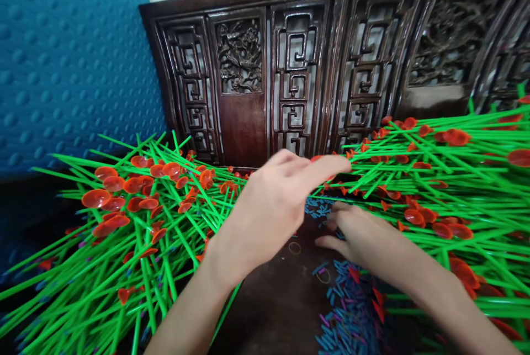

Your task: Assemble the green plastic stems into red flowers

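Note:
My left hand [275, 203] is raised over the middle, its back toward me. One digit stretches right toward the right-hand sticks; the other fingers are hidden, so I cannot see whether it holds anything. Red cup-shaped pieces show just behind that digit. Lower and to the right, my right hand [354, 231] has its thumb apart from bent fingers, slightly blurred, with nothing visible between them. It hovers beside small blue pieces [318, 208] and above a larger heap of blue and purple pieces [345, 311]. Bright green sticks [464, 173] with red cups [455, 137] lie to its right.
Another pile of green sticks [78, 283] with red cups [95, 198] fills the left. A rubber band [295, 248] lies on the dark wooden surface [269, 311]. Behind stands a carved wooden panel [242, 128]; a blue textured mat [74, 57] rises at left.

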Motion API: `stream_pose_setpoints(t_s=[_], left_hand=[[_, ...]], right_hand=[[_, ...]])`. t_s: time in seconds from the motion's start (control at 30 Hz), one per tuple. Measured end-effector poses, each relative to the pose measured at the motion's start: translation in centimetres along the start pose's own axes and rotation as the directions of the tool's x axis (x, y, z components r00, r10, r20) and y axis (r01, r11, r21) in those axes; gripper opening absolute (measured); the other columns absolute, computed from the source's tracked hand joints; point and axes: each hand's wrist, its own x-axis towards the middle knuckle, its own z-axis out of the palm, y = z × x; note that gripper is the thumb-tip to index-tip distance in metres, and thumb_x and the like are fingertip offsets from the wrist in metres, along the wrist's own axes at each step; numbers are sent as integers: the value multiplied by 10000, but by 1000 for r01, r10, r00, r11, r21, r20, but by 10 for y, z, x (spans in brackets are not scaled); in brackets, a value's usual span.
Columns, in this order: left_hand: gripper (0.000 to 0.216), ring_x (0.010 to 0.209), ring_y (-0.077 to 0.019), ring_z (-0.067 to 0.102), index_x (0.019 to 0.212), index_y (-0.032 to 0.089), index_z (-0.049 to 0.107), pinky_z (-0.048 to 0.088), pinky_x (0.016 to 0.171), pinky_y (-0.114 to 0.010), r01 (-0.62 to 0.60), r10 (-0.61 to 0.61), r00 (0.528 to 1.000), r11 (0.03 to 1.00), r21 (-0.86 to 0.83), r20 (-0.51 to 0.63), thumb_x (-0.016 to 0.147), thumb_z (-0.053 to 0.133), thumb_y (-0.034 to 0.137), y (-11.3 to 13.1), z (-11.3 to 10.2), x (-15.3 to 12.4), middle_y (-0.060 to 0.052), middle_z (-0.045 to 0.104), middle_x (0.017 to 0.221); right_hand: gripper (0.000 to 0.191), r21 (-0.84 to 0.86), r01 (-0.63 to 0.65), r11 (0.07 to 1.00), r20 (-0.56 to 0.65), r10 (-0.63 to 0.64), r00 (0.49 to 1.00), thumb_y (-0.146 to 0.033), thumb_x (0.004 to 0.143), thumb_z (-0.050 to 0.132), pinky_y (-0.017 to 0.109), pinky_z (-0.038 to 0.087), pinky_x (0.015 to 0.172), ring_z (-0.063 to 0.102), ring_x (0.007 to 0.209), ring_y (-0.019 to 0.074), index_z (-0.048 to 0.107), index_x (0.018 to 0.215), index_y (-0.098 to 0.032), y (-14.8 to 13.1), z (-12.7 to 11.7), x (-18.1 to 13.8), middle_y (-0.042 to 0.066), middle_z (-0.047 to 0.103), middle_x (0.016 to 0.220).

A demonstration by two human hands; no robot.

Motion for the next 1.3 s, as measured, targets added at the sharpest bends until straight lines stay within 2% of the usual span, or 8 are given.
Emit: stream_pose_setpoints(t_s=[0.2, 0.43, 0.63, 0.8, 0.97, 1.17, 1.23, 1.3], left_hand=[[267, 1025, -176, 665, 984, 232, 726, 544, 937, -337, 102, 69, 915, 914, 394, -398, 930, 526, 62, -15, -40, -6, -21, 733, 1044], [211, 1044, -215, 700, 964, 172, 743, 533, 999, -375, 305, -107, 910, 828, 471, -401, 911, 544, 128, -86, -50, -18, -67, 752, 1071], [346, 1331, -290, 528, 1219, 151, 647, 419, 1126, -528, 381, -317, 924, 789, 482, -213, 937, 447, 137, -98, -45, -21, -122, 677, 1271], [484, 1492, -290, 297, 1416, 235, 457, 320, 1140, -656, 392, -368, 918, 803, 449, -144, 958, 374, 101, -90, -35, -17, -100, 501, 1494], [456, 1403, -295, 424, 1378, 205, 525, 419, 1122, -541, 339, -245, 937, 809, 481, -250, 944, 448, 86, -102, -34, -17, -84, 465, 1525], [213, 994, -247, 636, 1106, 178, 706, 548, 871, -394, 326, -96, 857, 861, 390, -506, 925, 601, 214, -81, -32, -8, -101, 724, 1096], [214, 622, -143, 620, 1094, 187, 702, 520, 619, -258, 317, -246, 875, 942, 109, -417, 942, 605, 302, -63, -29, -5, -13, 698, 721], [341, 469, -107, 565, 1270, 217, 620, 465, 494, -209, 357, -387, 915, 908, -218, -111, 994, 511, 384, -46, -26, -2, 42, 635, 572]], right_hand=[[220, -271, -227, 936, -127, 199, 972, -327, 864, 653, 303, 419, 505, 663, 562, 247, 670, 706, -175, 31, 0, -12, 114, 641, 644], [213, -314, -336, 888, 259, 421, 869, -261, 909, 562, 384, 519, 675, 738, 831, 327, 746, 909, -154, 15, -3, 5, 176, 722, 868], [323, -340, -110, 934, 269, 209, 940, -189, 975, 439, 376, 545, 808, 721, 969, 305, 751, 970, -106, -12, -5, 5, 234, 641, 1225], [279, -423, 0, 906, -70, -33, 997, -185, 947, 477, 326, 573, 602, 718, 855, 276, 743, 1001, -116, -30, 2, 4, 219, 633, 1225], [330, -477, 154, 865, -466, -397, 790, -62, 881, 429, 336, 590, 527, 691, 729, 234, 695, 1076, -57, -41, -6, -2, 219, 650, 1149], [408, -336, 294, 895, -669, -446, 594, -2, 866, 465, 411, 634, 771, 633, 1067, 309, 569, 1260, -24, -51, -18, -6, 249, 556, 1279], [439, -275, 394, 877, -714, -461, 527, 32, 846, 502, 419, 598, 916, 565, 1204, 309, 541, 1278, -32, -50, -19, -9, 239, 537, 1308], [436, -248, 517, 820, -708, -517, 481, 49, 841, 506, 417, 540, 1025, 502, 1300, 301, 533, 1268, -37, -49, -18, -12, 229, 536, 1331]])
